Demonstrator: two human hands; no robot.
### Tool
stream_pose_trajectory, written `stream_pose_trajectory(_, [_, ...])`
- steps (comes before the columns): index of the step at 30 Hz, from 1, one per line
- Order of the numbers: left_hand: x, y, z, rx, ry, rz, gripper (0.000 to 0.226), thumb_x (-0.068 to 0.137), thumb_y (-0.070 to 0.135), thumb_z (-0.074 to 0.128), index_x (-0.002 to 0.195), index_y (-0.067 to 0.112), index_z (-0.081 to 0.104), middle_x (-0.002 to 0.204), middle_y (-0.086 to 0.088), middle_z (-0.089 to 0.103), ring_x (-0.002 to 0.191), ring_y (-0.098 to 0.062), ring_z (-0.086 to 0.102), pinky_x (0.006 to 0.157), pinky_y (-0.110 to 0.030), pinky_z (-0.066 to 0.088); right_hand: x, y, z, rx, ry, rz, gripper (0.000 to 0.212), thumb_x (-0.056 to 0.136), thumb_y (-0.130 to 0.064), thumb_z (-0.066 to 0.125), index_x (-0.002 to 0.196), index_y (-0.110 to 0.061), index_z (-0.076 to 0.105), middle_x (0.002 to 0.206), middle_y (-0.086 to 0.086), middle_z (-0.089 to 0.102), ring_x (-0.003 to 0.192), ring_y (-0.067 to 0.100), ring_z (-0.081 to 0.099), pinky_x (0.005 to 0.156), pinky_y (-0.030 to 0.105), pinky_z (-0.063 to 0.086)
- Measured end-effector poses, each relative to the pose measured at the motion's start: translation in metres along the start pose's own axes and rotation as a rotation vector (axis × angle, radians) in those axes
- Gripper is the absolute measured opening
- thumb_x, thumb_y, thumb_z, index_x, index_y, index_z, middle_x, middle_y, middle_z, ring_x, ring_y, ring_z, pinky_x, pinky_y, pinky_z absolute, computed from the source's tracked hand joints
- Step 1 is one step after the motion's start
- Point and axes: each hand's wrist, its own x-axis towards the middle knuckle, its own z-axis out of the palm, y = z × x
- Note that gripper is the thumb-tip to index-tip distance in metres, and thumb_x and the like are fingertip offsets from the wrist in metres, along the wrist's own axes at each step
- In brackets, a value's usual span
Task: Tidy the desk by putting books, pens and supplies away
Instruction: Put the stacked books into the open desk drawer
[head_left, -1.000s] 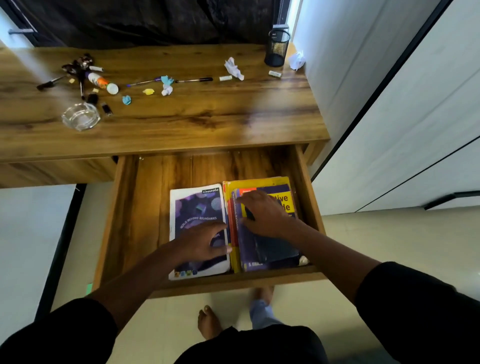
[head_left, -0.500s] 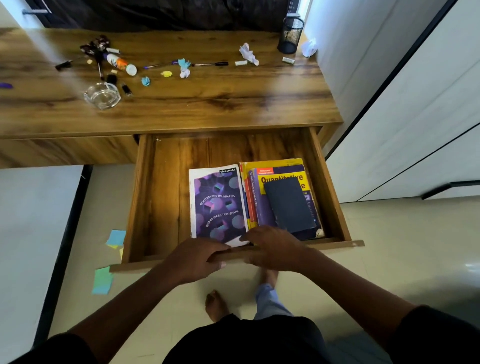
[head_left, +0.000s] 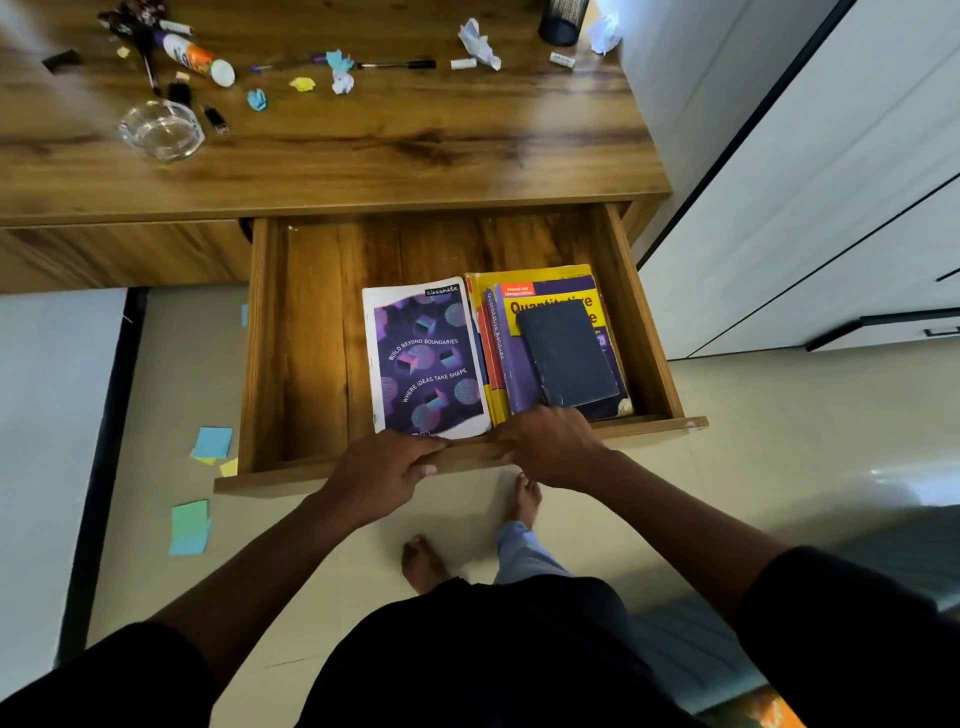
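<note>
The wooden drawer (head_left: 311, 338) under the desk stands pulled out. Inside it lie a purple notebook (head_left: 426, 358), a stack with a yellow and purple book (head_left: 550, 306) and a dark blue booklet (head_left: 569, 353) on top. My left hand (head_left: 384, 475) and my right hand (head_left: 545, 447) both grip the drawer's front edge (head_left: 270, 480), fingers curled over it. On the desk top (head_left: 363, 140) lie pens (head_left: 397, 65), a glue bottle (head_left: 195, 57), crumpled paper scraps (head_left: 478, 44) and a black mesh pen holder (head_left: 563, 21).
A glass ashtray (head_left: 161, 130) sits at the desk's left. Sticky notes (head_left: 212, 441) lie on the floor left of the drawer. White cabinet doors (head_left: 805, 182) stand close on the right. My bare feet (head_left: 423, 564) are below the drawer front.
Both hands left the books and came back to the drawer's front edge, where they now grip it. The view has shifted so the drawer looks further out.
</note>
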Motion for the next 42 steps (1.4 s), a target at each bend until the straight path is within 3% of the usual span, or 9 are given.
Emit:
stream_pose_trajectory(11, [0.034,-0.009,-0.015,-0.024,0.064,-0.027,0.043,0.098,0.037,0.065,0.14,0.027,0.061,0.135,0.004,0.064,0.128,-0.018,0.057,0.089,-0.023,0.049,0.031,0.008,-0.02,0.049,0.006,0.041,0.033,0.103,-0.036,0.06,0.136,-0.041,0.06,0.134,-0.006,0.065,0.123,0.025,0.061,0.099,0.039,0.053])
stream_pose_trajectory(20, [0.072,-0.019,-0.038,-0.014,0.108,-0.025,0.043,0.098,0.035,0.066,0.139,0.023,0.062,0.138,0.002,0.063,0.133,-0.02,0.053,0.093,-0.033,0.055,0.07,0.02,-0.045,0.05,0.019,0.061,0.029,0.103,-0.038,0.057,0.131,-0.042,0.062,0.13,-0.004,0.066,0.118,0.028,0.063,0.099,0.042,0.054])
stream_pose_trajectory(28, [0.105,-0.019,-0.056,0.076,0.141,-0.141,0.043,0.1,0.037,0.061,0.142,0.026,0.057,0.141,0.0,0.061,0.132,-0.026,0.054,0.102,-0.04,0.052,0.105,0.029,-0.057,0.057,0.102,0.108,0.024,0.1,-0.036,0.059,0.122,-0.043,0.067,0.116,-0.004,0.071,0.105,0.027,0.068,0.088,0.04,0.058])
stream_pose_trajectory(36, [0.133,-0.006,-0.079,0.154,0.168,-0.254,0.039,0.1,0.034,0.062,0.138,0.027,0.058,0.132,-0.003,0.065,0.123,-0.03,0.06,0.094,-0.041,0.056,0.131,0.037,-0.069,0.123,0.155,0.14,0.026,0.101,-0.031,0.058,0.123,-0.041,0.067,0.108,-0.004,0.07,0.099,0.024,0.067,0.081,0.035,0.052])
stream_pose_trajectory(39, [0.142,0.006,-0.087,0.262,0.14,-0.315,0.037,0.098,0.032,0.064,0.135,0.03,0.056,0.129,-0.003,0.066,0.12,-0.031,0.062,0.092,-0.039,0.055,0.138,0.039,-0.078,0.119,0.128,0.127,0.025,0.101,-0.031,0.059,0.124,-0.038,0.066,0.113,-0.001,0.069,0.104,0.025,0.065,0.083,0.035,0.05])
stream_pose_trajectory(42, [0.147,0.008,-0.092,0.32,0.098,-0.353,0.044,0.098,0.03,0.064,0.139,0.033,0.048,0.135,-0.004,0.062,0.129,-0.031,0.057,0.104,-0.044,0.05,0.143,0.038,-0.085,0.124,0.124,0.144,0.027,0.1,-0.031,0.061,0.127,-0.033,0.065,0.118,0.002,0.068,0.109,0.027,0.065,0.089,0.038,0.051])
